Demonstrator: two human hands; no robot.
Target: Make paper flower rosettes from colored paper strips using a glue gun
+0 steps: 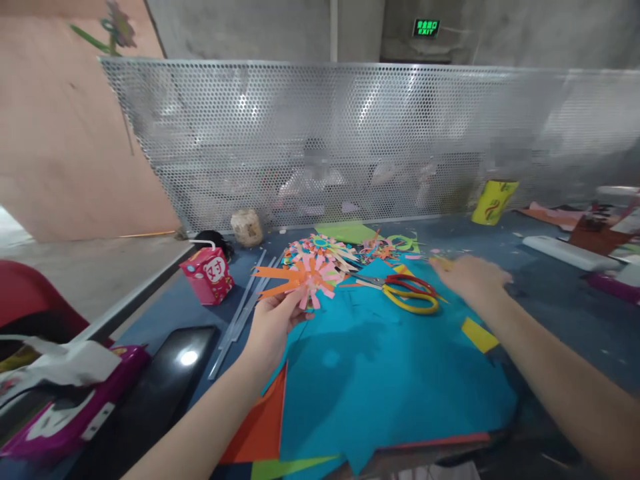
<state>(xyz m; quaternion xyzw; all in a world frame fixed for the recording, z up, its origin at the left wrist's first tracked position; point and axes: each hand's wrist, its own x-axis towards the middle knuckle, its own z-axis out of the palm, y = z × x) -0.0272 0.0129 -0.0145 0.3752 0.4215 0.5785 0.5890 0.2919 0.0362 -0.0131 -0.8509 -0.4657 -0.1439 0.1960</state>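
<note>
My left hand (pixel 280 320) is closed on a paper flower (pixel 313 277) with pink petals and orange strips, pinched between thumb and fingers. My right hand (pixel 473 277) hovers over the far right of the blue paper (pixel 360 367); its fingers are smeared by motion, with a small yellowish patch at the tips. Between the hands lie scissors (pixel 413 297) with red and yellow handles, blades pointing left. Behind the held flower is a pile of multicoloured paper flowers (pixel 320 247). A yellow paper piece (pixel 479 335) rests near my right wrist.
Clear sticks (pixel 235 327), a black phone (pixel 165 373) and a pink drink carton (pixel 207 275) lie left. Green paper (pixel 347 231) and cut scraps sit behind. A yellow packet (pixel 494 201) and white power strip (pixel 570 253) are right. A perforated metal screen (pixel 300 147) bounds the table.
</note>
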